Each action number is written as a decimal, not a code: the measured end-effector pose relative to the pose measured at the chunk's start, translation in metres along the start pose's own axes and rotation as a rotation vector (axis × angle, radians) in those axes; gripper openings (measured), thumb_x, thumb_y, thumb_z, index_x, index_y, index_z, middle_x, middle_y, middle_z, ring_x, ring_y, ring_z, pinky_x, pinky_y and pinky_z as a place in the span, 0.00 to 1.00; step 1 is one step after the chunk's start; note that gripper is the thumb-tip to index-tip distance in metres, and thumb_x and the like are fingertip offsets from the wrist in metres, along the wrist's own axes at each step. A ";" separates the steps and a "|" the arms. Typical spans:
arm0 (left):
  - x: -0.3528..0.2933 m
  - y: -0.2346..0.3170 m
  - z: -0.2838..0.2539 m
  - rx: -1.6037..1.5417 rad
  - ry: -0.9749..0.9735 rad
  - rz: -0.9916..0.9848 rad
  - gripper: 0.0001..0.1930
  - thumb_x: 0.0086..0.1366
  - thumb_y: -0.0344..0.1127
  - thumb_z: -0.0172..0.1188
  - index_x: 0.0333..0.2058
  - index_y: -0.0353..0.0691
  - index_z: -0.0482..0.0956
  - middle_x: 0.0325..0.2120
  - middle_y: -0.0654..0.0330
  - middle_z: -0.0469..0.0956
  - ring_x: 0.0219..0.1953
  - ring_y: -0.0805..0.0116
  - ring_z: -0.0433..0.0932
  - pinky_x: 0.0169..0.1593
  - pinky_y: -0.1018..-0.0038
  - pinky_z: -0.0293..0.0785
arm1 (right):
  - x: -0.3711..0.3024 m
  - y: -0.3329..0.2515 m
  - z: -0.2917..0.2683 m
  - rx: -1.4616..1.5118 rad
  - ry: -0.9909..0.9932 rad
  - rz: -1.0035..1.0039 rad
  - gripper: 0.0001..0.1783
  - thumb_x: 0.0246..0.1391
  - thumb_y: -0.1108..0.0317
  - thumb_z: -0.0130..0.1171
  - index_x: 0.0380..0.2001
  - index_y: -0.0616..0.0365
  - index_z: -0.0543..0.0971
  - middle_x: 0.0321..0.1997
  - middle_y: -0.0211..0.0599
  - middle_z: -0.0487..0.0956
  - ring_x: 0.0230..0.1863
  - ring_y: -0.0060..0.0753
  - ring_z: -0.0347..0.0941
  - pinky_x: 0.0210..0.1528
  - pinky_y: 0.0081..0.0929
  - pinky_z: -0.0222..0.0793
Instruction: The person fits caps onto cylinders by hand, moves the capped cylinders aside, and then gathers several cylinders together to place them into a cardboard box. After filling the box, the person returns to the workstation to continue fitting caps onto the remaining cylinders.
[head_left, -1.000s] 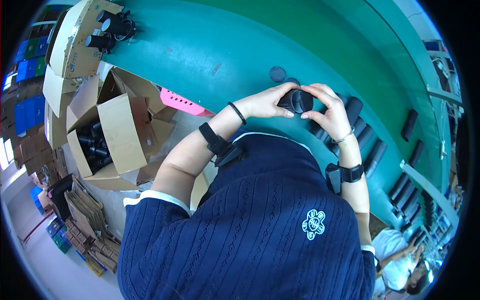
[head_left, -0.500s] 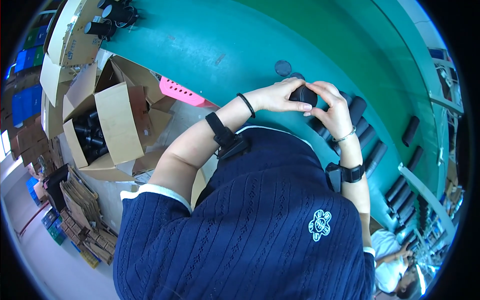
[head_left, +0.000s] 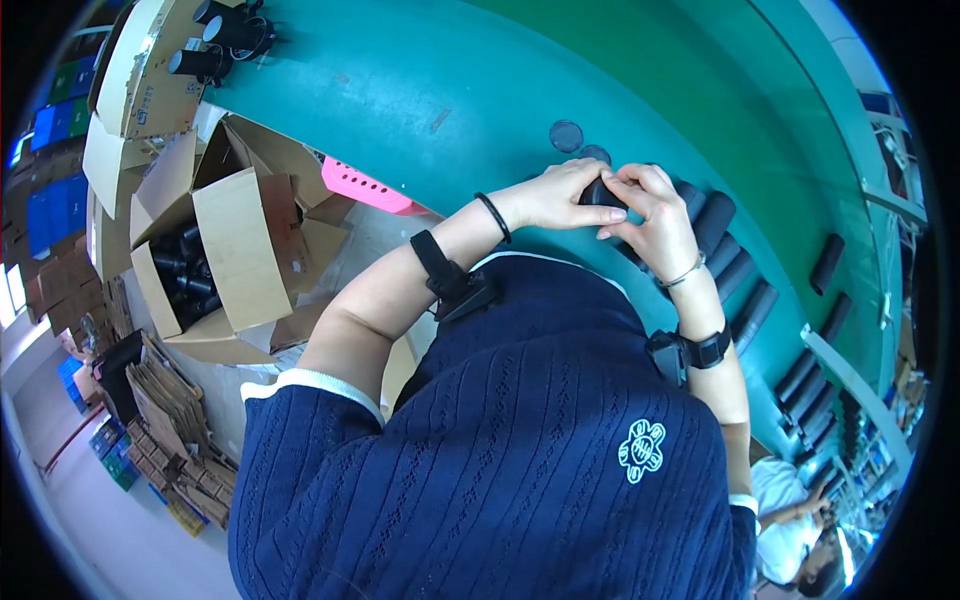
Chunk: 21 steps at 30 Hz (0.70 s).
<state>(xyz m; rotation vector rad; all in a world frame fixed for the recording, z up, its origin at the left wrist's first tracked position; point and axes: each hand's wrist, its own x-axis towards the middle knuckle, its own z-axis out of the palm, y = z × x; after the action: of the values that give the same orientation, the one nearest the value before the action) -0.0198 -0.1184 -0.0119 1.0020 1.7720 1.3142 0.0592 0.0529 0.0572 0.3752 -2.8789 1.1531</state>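
Observation:
Both my hands meet over the green table (head_left: pixel 400 90). Between them is a black cylindrical piece (head_left: pixel 598 193) with a round end, mostly covered by my fingers. My left hand (head_left: pixel 562 196) is wrapped round it, thumb along the near side. On the other side my right hand (head_left: pixel 655 215) has its fingers and thumb bent and pressed against the same piece. Just beyond my left fingers lies a flat dark disc (head_left: pixel 566 135), and a second disc (head_left: pixel 596 153) is partly hidden by my hand. To the right of my right hand several black tubes (head_left: pixel 713 222) lie on their sides.
At far left stand black cylinders (head_left: pixel 235 35) with wires. An open cardboard box (head_left: pixel 240 245) holds several black parts, near a pink perforated basket (head_left: pixel 368 188). More black tubes (head_left: pixel 825 262) lie along the right. Another person (head_left: pixel 785 520) is at the lower right.
My right fingers have curled further in over the black cylindrical piece and cover more of it. My left hand stays nearly in place. The discs lie unmoved.

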 end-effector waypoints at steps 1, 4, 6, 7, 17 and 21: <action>-0.001 -0.001 0.000 -0.007 0.017 -0.013 0.32 0.57 0.60 0.59 0.46 0.37 0.71 0.41 0.49 0.73 0.46 0.51 0.72 0.49 0.62 0.67 | 0.000 -0.001 0.000 0.027 0.005 0.019 0.32 0.23 0.73 0.74 0.42 0.63 0.80 0.43 0.39 0.76 0.44 0.41 0.72 0.46 0.32 0.71; -0.002 0.002 0.002 -0.007 0.029 -0.034 0.30 0.57 0.58 0.60 0.45 0.37 0.71 0.41 0.50 0.73 0.45 0.52 0.73 0.47 0.62 0.68 | -0.002 0.003 -0.002 0.039 -0.007 0.003 0.34 0.22 0.70 0.75 0.43 0.62 0.80 0.43 0.38 0.75 0.44 0.41 0.71 0.46 0.33 0.70; -0.002 0.006 -0.001 0.000 0.026 -0.047 0.29 0.56 0.57 0.60 0.46 0.37 0.71 0.41 0.50 0.73 0.45 0.52 0.73 0.47 0.62 0.68 | -0.002 0.000 -0.001 0.032 0.001 0.017 0.34 0.23 0.71 0.75 0.42 0.62 0.80 0.43 0.39 0.75 0.44 0.42 0.71 0.46 0.33 0.70; -0.003 0.006 -0.001 0.025 0.026 -0.033 0.28 0.58 0.54 0.61 0.47 0.37 0.70 0.40 0.51 0.73 0.43 0.55 0.73 0.45 0.65 0.68 | -0.004 -0.002 -0.001 0.022 0.005 0.035 0.33 0.23 0.71 0.75 0.42 0.62 0.80 0.43 0.39 0.75 0.44 0.42 0.71 0.46 0.33 0.70; -0.011 0.006 -0.005 -0.093 0.006 -0.109 0.32 0.59 0.46 0.63 0.56 0.35 0.61 0.49 0.48 0.72 0.51 0.58 0.73 0.52 0.65 0.69 | 0.001 0.033 0.011 0.758 -0.116 0.351 0.19 0.52 0.74 0.62 0.50 0.58 0.79 0.47 0.32 0.75 0.48 0.26 0.69 0.54 0.25 0.63; -0.014 0.003 -0.005 -0.071 0.014 -0.126 0.33 0.59 0.45 0.63 0.57 0.36 0.59 0.50 0.48 0.71 0.51 0.59 0.72 0.53 0.66 0.69 | -0.005 0.036 0.022 0.747 -0.033 0.330 0.24 0.46 0.71 0.67 0.50 0.55 0.79 0.45 0.32 0.76 0.46 0.25 0.69 0.44 0.21 0.67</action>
<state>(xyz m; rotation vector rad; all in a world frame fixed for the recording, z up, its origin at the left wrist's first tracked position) -0.0177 -0.1323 -0.0064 0.8301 1.7561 1.2984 0.0576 0.0643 0.0158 -0.0962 -2.4716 2.2747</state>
